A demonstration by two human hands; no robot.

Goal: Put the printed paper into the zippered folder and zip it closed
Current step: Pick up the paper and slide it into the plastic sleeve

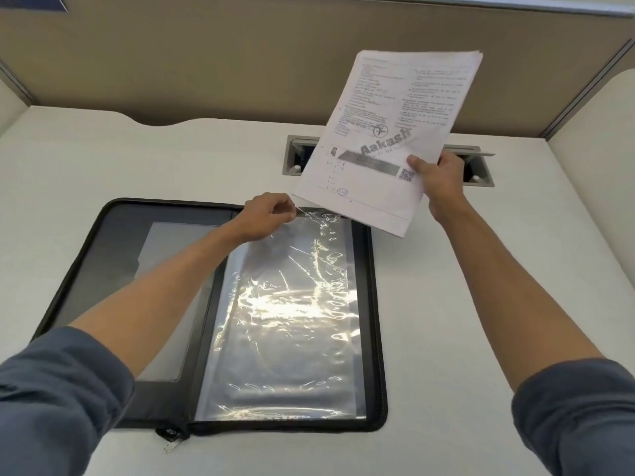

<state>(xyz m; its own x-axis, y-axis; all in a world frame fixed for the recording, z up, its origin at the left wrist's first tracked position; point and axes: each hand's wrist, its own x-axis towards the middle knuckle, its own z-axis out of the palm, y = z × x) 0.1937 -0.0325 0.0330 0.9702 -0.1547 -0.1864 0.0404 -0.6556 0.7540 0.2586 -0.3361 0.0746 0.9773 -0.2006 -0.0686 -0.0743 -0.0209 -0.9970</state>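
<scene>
A black zippered folder (113,221) lies open and flat on the white desk. Its right half carries clear plastic sleeves (288,314) that glare under the light. My left hand (268,214) pinches the top edge of the uppermost sleeve near the folder's spine. My right hand (436,180) holds the printed paper (391,132), a thin stack of white sheets with text and a grey logo, tilted in the air above the folder's top right corner. The zipper pull (170,441) hangs at the folder's near edge.
A grey cable-access slot (481,170) with its flap up is set into the desk (481,304) behind the paper. Beige partition walls (206,63) close off the back and both sides. A notch cuts the desk's far edge at the left.
</scene>
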